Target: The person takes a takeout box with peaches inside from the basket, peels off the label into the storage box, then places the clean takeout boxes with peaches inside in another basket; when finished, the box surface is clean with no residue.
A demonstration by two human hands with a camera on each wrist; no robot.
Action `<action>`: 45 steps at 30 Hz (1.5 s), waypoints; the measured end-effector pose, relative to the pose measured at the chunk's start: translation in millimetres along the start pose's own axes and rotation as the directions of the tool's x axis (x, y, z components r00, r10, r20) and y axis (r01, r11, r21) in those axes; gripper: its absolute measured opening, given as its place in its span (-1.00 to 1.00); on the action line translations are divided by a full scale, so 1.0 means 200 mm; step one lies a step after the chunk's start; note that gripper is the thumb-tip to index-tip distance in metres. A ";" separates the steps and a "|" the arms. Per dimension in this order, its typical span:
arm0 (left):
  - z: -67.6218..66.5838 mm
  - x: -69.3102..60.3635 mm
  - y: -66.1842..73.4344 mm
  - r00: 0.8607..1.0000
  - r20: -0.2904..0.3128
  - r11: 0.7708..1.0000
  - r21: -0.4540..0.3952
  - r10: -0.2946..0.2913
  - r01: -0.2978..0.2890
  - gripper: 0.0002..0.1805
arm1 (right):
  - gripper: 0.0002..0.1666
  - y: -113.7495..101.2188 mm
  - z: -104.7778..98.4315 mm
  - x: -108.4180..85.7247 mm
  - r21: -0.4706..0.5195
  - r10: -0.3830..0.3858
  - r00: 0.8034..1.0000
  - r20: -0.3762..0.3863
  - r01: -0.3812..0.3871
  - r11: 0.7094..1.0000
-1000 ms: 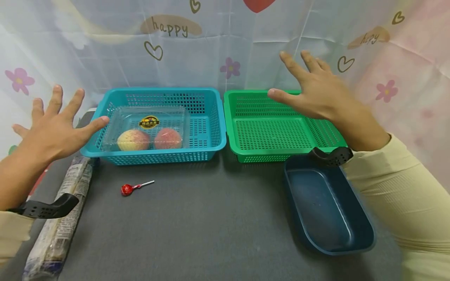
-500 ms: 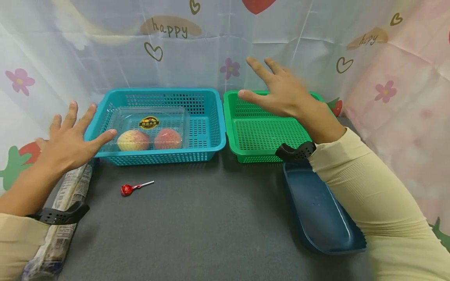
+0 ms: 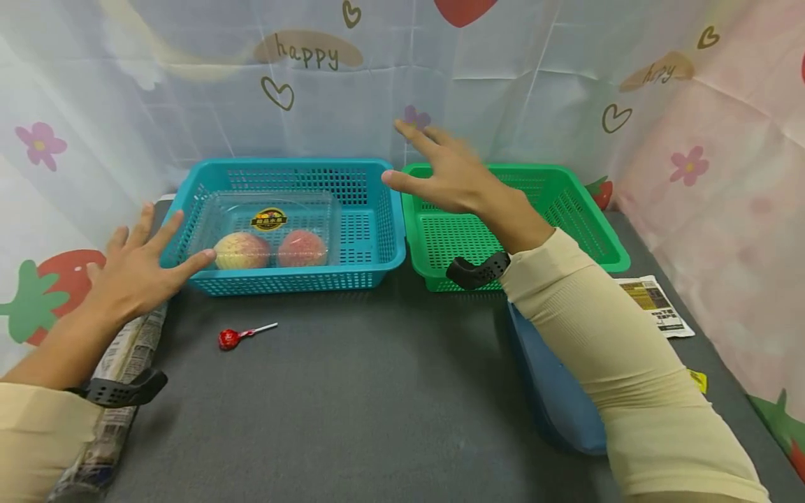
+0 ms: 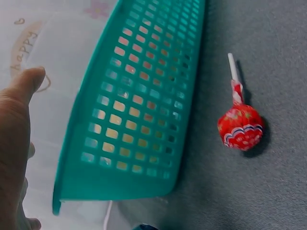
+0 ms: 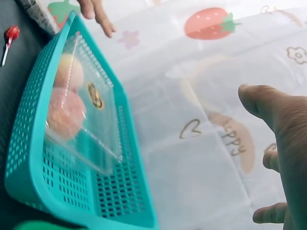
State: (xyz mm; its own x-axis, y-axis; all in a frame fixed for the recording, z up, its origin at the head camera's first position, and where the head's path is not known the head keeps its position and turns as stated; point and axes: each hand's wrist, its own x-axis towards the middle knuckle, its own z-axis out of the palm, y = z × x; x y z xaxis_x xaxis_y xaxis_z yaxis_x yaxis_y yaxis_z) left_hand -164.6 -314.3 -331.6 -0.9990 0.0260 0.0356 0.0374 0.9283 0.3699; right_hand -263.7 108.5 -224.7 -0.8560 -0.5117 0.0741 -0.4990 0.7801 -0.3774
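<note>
In the head view a blue plastic basket [image 3: 295, 281] holds a clear lidded fruit box [image 3: 289, 202] with two peaches [image 3: 302, 249] inside. My left hand [image 3: 135, 276] hovers with spread fingers at the basket's left end, touching nothing that I can make out. Above the front left part of a green basket [image 3: 453, 241] floats my right hand [image 3: 455, 175], its fingers extended and holding nothing. A red wrapped lollipop [image 3: 229, 339] lies on the grey table in front of the blue basket; the left wrist view shows this lollipop [image 4: 241, 127] close up.
A dark blue tub [image 3: 553, 377] stands at the right, partly covered by my right sleeve. Beyond it lie a printed packet [image 3: 657, 304] and a small yellow item [image 3: 698, 381]. A long plastic-wrapped package [image 3: 132, 349] runs along the left. A printed curtain [image 3: 503, 77] hangs behind.
My right hand has swept left across the green basket toward the blue one. The left hand has come down and slightly right. The packet at the right has come into view; baskets and lollipop stay put.
</note>
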 end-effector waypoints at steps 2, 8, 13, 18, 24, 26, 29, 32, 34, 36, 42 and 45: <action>0.01 0.00 -0.02 1.000 0.000 1.000 -0.006 0.001 -0.001 -0.10 | -0.02 -0.01 0.03 0.03 0.013 -0.017 1.000 0.009 0.017 1.000; 0.06 0.01 -0.06 1.000 0.010 1.000 -0.004 -0.006 0.006 -0.10 | -0.03 -0.04 0.12 0.10 0.050 -0.033 0.999 0.043 0.031 0.998; 0.10 0.02 -0.08 1.000 0.021 1.000 -0.001 -0.023 0.023 -0.07 | -0.04 -0.07 0.20 0.16 0.104 -0.031 0.997 0.076 0.023 0.994; 0.12 0.02 -0.09 1.000 0.005 1.000 -0.006 -0.018 0.018 -0.05 | -0.03 -0.09 0.28 0.21 0.148 -0.026 0.994 0.106 0.010 0.989; 0.13 0.02 -0.09 1.000 -0.002 0.999 -0.023 -0.024 0.024 0.00 | -0.01 -0.11 0.38 0.27 0.200 0.005 0.988 0.153 -0.036 0.979; 0.13 0.02 -0.09 1.000 -0.003 0.999 -0.027 -0.027 0.027 0.01 | -0.02 -0.12 0.41 0.29 0.211 0.012 0.986 0.167 -0.047 0.976; 0.13 0.02 -0.08 0.999 -0.010 0.999 -0.028 -0.032 0.031 0.02 | -0.02 -0.14 0.46 0.33 0.226 0.021 0.982 0.188 -0.064 0.972; 0.13 0.03 -0.08 0.999 -0.016 0.999 -0.026 -0.033 0.033 0.03 | -0.01 -0.17 0.51 0.36 0.232 0.033 0.976 0.215 -0.084 0.969; 0.13 0.02 -0.08 0.999 -0.013 0.999 -0.027 -0.032 0.032 0.03 | -0.02 -0.17 0.55 0.38 0.236 0.049 0.971 0.236 -0.106 0.966; 0.14 0.02 -0.08 0.999 -0.010 0.999 -0.029 -0.031 0.031 0.03 | -0.02 -0.17 0.58 0.40 0.240 0.063 0.965 0.255 -0.127 0.963; 0.14 0.03 -0.08 0.999 -0.007 0.999 -0.038 -0.033 0.033 0.04 | -0.04 -0.18 0.67 0.43 0.267 0.092 0.954 0.285 -0.171 0.948; 0.14 0.03 -0.09 1.000 -0.005 0.999 -0.039 -0.031 0.031 0.04 | -0.04 -0.19 0.71 0.45 0.260 0.103 0.948 0.300 -0.185 0.948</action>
State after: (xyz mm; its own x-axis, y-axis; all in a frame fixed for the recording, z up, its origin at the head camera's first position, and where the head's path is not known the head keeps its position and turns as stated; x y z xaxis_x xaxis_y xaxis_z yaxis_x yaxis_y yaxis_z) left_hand -172.5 -320.4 -363.7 -0.9996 -0.0047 0.0285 0.0073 0.9135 0.4068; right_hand -302.3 -18.5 -333.7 -0.8225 -0.5128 -0.2460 -0.2791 0.7408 -0.6110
